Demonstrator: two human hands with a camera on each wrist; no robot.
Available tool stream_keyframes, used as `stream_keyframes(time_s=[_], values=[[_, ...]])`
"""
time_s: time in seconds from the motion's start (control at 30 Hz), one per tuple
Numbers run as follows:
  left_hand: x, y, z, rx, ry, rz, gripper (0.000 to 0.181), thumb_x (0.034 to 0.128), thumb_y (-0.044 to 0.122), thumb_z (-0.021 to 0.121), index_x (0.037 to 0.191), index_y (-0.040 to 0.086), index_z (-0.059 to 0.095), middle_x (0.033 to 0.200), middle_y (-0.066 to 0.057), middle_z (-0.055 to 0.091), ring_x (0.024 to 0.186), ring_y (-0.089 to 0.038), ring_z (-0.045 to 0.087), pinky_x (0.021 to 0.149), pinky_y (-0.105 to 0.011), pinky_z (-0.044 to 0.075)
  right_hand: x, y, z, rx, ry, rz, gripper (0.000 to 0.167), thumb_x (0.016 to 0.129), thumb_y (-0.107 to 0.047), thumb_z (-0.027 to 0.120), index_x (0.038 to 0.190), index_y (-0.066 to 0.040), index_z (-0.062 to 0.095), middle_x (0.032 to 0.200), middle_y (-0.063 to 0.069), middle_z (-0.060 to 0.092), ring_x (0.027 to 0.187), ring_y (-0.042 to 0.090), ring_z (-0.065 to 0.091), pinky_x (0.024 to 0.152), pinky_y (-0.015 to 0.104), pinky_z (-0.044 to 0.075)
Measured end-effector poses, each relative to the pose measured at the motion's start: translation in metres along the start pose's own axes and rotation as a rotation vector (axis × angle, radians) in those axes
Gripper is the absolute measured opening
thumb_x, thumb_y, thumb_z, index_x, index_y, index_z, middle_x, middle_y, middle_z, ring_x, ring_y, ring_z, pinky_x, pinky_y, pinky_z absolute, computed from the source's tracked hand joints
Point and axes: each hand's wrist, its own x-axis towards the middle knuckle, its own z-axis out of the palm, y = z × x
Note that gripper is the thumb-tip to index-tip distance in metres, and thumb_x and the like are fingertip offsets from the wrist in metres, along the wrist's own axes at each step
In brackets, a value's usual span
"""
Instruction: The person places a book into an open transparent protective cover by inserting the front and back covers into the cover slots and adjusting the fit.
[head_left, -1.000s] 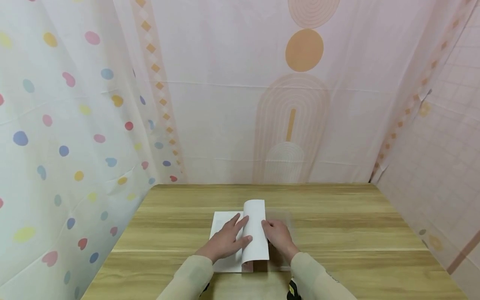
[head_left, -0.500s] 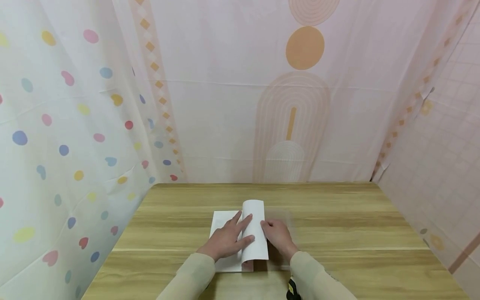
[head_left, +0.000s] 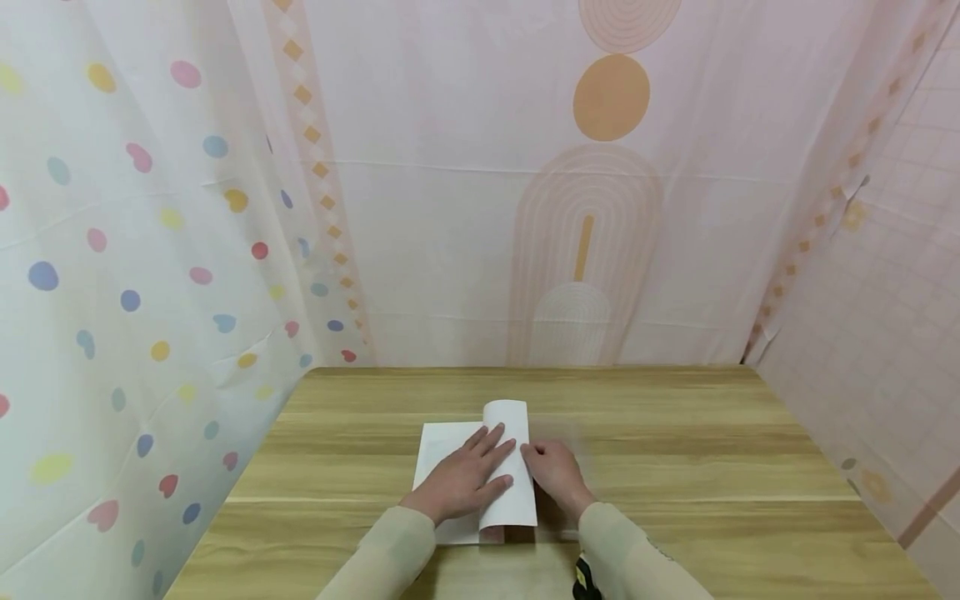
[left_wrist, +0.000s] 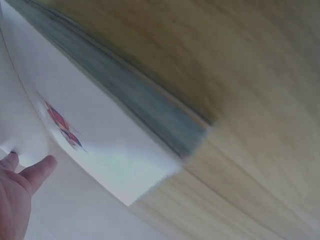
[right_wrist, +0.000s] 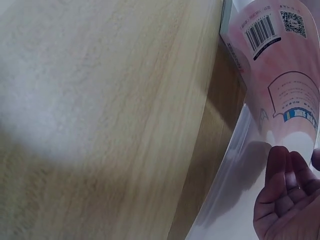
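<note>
A booklet lies on the table, its white left page (head_left: pixel 442 442) flat and a white sheet (head_left: pixel 513 500) curled over toward the left. My left hand (head_left: pixel 465 477) rests spread on the curled sheet, fingers straight. At the sheet's right edge my right hand (head_left: pixel 557 473) pinches it with curled fingers. In the right wrist view the underside is a pink cover (right_wrist: pixel 295 65) with a barcode, held at the fingertips of the right hand (right_wrist: pixel 290 200). The left wrist view shows a small coloured picture on a white page (left_wrist: pixel 100 135), beside fingers of the left hand (left_wrist: pixel 20 195).
A clear plastic sheet (head_left: pixel 562 521) lies under and right of the booklet on the wood-grain table (head_left: pixel 675 450). Patterned curtains (head_left: pixel 435 250) stand behind and at both sides. Something black and yellow (head_left: pixel 585 579) is by the right sleeve.
My left hand has slid a little to the right, farther over the curled sheet. The right hand stays at the sheet's edge, and the sheet has shifted slightly left.
</note>
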Motion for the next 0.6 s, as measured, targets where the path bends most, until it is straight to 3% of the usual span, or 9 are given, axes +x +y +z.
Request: stream_keyframes(time_s=[0.07, 0.3, 0.43, 0.53, 0.6], values=[[0.000, 0.001, 0.000, -0.017, -0.005, -0.002, 0.060, 0.1043, 0.049, 0.038, 0.153, 0.013, 0.040, 0.162, -0.013, 0.024, 0.146, -0.038, 0.025, 0.111, -0.049, 0.035, 0.000, 0.000, -0.001, -0.019, 0.001, -0.005, 0.030, 0.100, -0.027, 0.055, 0.091, -0.005, 0.074, 0.087, 0.005, 0.070, 0.077, 0.017, 0.059, 0.070, 0.036, 0.049], [-0.003, 0.001, 0.002, -0.136, -0.029, -0.114, 0.066, 0.1008, 0.058, 0.039, 0.154, 0.019, 0.038, 0.164, -0.007, 0.018, 0.147, -0.035, 0.024, 0.098, -0.059, 0.045, 0.000, 0.003, -0.002, -0.077, 0.017, -0.053, 0.029, 0.100, -0.027, 0.056, 0.087, -0.007, 0.073, 0.080, 0.001, 0.067, 0.071, 0.016, 0.056, 0.066, 0.035, 0.048], [-0.003, 0.001, 0.003, -0.148, -0.020, -0.128, 0.068, 0.0993, 0.060, 0.041, 0.154, 0.020, 0.038, 0.164, -0.008, 0.018, 0.146, -0.033, 0.026, 0.099, -0.057, 0.045, 0.000, 0.004, -0.002, -0.100, 0.061, -0.073, 0.033, 0.101, -0.021, 0.052, 0.072, -0.009, 0.061, 0.063, -0.002, 0.052, 0.060, 0.015, 0.047, 0.057, 0.032, 0.041], [-0.003, 0.000, 0.004, -0.157, -0.021, -0.140, 0.068, 0.0982, 0.059, 0.044, 0.154, 0.020, 0.039, 0.164, -0.009, 0.018, 0.145, -0.034, 0.028, 0.105, -0.054, 0.041, 0.001, 0.006, -0.003, -0.179, 0.108, -0.130, 0.027, 0.100, -0.014, 0.050, 0.080, -0.005, 0.066, 0.073, 0.005, 0.062, 0.070, 0.024, 0.060, 0.064, 0.039, 0.050], [-0.003, -0.001, 0.005, -0.159, -0.023, -0.147, 0.068, 0.0977, 0.058, 0.046, 0.153, 0.019, 0.040, 0.164, -0.010, 0.019, 0.145, -0.034, 0.029, 0.108, -0.052, 0.038, 0.003, 0.011, -0.004, -0.285, 0.131, -0.208, 0.021, 0.098, -0.010, 0.052, 0.092, -0.003, 0.071, 0.090, 0.011, 0.069, 0.087, 0.031, 0.066, 0.075, 0.046, 0.054]])
